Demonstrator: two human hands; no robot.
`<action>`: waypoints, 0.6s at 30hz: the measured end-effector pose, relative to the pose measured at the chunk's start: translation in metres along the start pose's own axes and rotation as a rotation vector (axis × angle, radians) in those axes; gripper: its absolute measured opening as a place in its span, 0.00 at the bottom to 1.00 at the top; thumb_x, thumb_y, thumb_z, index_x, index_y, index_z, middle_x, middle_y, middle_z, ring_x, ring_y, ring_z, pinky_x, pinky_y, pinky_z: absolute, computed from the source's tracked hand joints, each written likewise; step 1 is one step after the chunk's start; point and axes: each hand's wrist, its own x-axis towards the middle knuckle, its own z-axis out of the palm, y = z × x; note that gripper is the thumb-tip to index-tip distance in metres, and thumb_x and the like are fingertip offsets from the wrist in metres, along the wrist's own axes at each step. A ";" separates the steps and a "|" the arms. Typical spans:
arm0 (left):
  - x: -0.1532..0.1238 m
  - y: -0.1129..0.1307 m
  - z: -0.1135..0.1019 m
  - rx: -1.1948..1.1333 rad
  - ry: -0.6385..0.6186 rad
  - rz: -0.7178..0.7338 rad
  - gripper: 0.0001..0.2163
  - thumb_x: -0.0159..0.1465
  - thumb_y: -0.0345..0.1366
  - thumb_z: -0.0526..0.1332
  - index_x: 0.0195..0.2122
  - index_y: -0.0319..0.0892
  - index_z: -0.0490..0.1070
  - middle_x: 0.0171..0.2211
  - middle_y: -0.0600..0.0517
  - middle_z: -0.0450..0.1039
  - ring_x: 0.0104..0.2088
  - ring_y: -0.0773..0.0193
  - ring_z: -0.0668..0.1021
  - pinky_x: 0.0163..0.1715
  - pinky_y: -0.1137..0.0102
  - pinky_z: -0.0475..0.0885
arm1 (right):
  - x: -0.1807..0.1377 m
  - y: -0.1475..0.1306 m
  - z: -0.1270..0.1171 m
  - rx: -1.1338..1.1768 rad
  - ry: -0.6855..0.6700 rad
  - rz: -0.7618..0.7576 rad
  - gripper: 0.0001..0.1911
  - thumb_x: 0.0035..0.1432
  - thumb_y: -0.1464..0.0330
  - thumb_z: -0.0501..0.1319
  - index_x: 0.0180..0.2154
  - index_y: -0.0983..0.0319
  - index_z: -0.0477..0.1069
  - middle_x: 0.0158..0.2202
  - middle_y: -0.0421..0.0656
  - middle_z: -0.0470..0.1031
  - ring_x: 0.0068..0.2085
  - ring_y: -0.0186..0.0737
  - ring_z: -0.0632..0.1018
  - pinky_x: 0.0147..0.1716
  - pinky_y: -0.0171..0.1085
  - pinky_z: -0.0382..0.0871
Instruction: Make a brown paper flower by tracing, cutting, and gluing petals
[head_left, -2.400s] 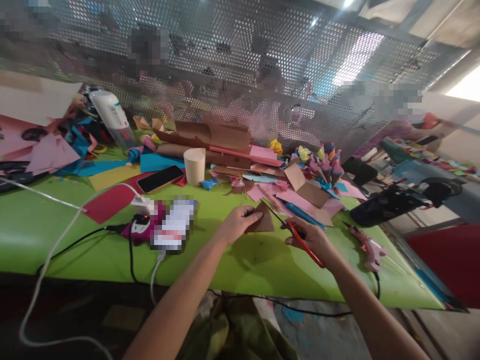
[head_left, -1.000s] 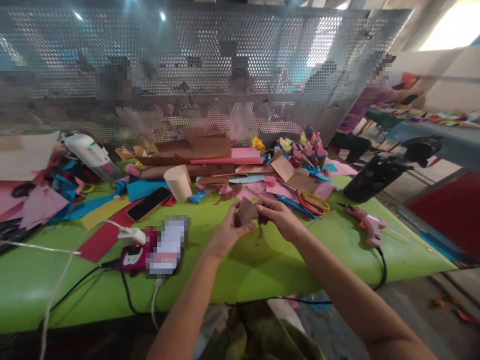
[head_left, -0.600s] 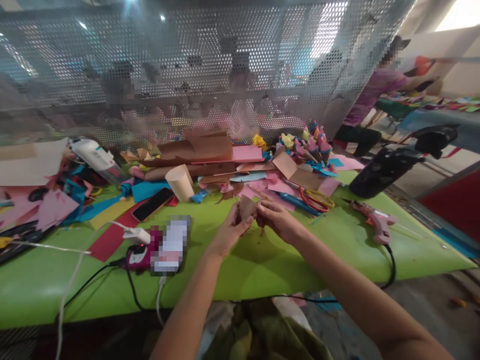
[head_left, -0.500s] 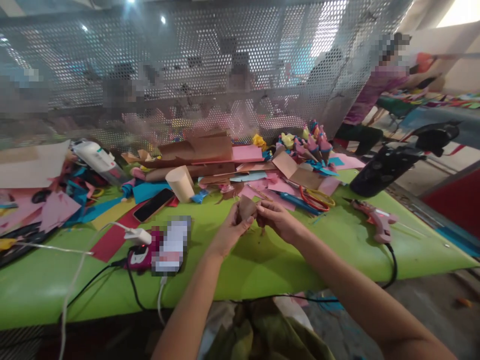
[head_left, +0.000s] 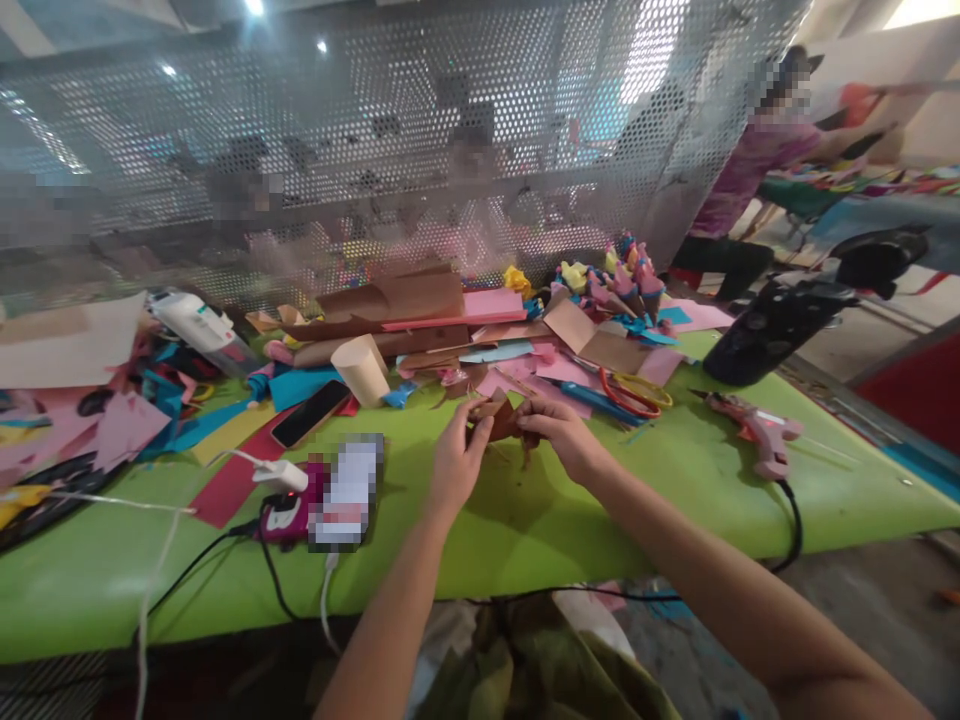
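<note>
We are pinching a brown paper piece (head_left: pixel 496 418) between our left hand (head_left: pixel 457 462) and right hand (head_left: pixel 561 438), just above the green table (head_left: pixel 525 520). Red-and-yellow scissors (head_left: pixel 634 392) and a pink glue gun (head_left: pixel 754 432) are lying to the right, a phone (head_left: pixel 310 413) to the left. Compared with 2.4 s ago, the scissors are lying down and both hands are gripping the paper.

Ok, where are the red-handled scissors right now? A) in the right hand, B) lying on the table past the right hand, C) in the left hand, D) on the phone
B: the scissors lie on the paper scraps beyond the right hand, which with the left hand grips a brown paper piece.
</note>
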 end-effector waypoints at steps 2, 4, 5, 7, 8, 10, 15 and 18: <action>0.001 0.000 0.000 0.075 0.034 -0.003 0.17 0.64 0.50 0.62 0.46 0.42 0.74 0.41 0.45 0.79 0.40 0.57 0.79 0.42 0.66 0.72 | 0.000 0.000 0.001 -0.022 0.022 -0.018 0.08 0.41 0.63 0.64 0.25 0.60 0.72 0.22 0.39 0.73 0.22 0.34 0.70 0.21 0.34 0.64; 0.002 -0.001 -0.001 0.046 0.075 -0.061 0.16 0.63 0.49 0.63 0.42 0.41 0.76 0.40 0.45 0.81 0.42 0.55 0.80 0.44 0.65 0.72 | -0.001 -0.001 0.002 -0.036 0.028 -0.031 0.08 0.41 0.63 0.64 0.24 0.60 0.71 0.22 0.38 0.74 0.22 0.33 0.70 0.21 0.34 0.64; 0.003 -0.001 -0.001 -0.008 0.103 -0.096 0.16 0.62 0.49 0.63 0.41 0.41 0.76 0.40 0.45 0.81 0.43 0.54 0.80 0.45 0.64 0.73 | -0.001 -0.001 0.002 -0.045 0.026 -0.034 0.08 0.41 0.63 0.64 0.24 0.60 0.71 0.22 0.38 0.73 0.22 0.33 0.70 0.21 0.34 0.64; 0.004 -0.002 -0.001 -0.186 0.162 -0.172 0.18 0.60 0.51 0.65 0.40 0.40 0.77 0.40 0.46 0.82 0.45 0.53 0.80 0.47 0.63 0.73 | -0.001 -0.001 0.002 -0.060 0.017 -0.034 0.07 0.41 0.63 0.64 0.23 0.60 0.70 0.21 0.38 0.72 0.22 0.33 0.69 0.21 0.34 0.64; 0.005 -0.002 0.000 -0.296 0.177 -0.210 0.20 0.58 0.51 0.66 0.41 0.40 0.77 0.40 0.46 0.82 0.45 0.53 0.81 0.48 0.62 0.73 | -0.002 -0.002 0.002 -0.066 0.010 -0.030 0.07 0.41 0.63 0.64 0.23 0.60 0.70 0.21 0.38 0.72 0.22 0.33 0.69 0.21 0.34 0.64; 0.006 -0.003 0.001 -0.492 0.173 -0.269 0.22 0.55 0.51 0.68 0.42 0.39 0.77 0.40 0.46 0.83 0.44 0.53 0.81 0.49 0.60 0.74 | -0.002 -0.002 0.001 -0.072 -0.001 -0.015 0.07 0.42 0.63 0.64 0.23 0.60 0.71 0.21 0.38 0.71 0.22 0.34 0.70 0.21 0.34 0.65; 0.008 -0.005 0.004 -0.515 0.165 -0.254 0.20 0.49 0.46 0.73 0.40 0.39 0.79 0.40 0.45 0.83 0.42 0.54 0.82 0.50 0.59 0.74 | -0.005 0.000 0.002 -0.094 -0.037 -0.045 0.11 0.48 0.59 0.65 0.24 0.60 0.71 0.21 0.39 0.71 0.22 0.35 0.70 0.21 0.35 0.65; 0.009 -0.005 0.003 -0.415 0.206 -0.250 0.19 0.48 0.45 0.74 0.38 0.38 0.79 0.37 0.46 0.83 0.39 0.54 0.83 0.47 0.60 0.75 | -0.005 0.005 0.005 -0.132 -0.077 -0.071 0.20 0.53 0.52 0.66 0.23 0.60 0.69 0.20 0.38 0.69 0.23 0.35 0.71 0.21 0.34 0.64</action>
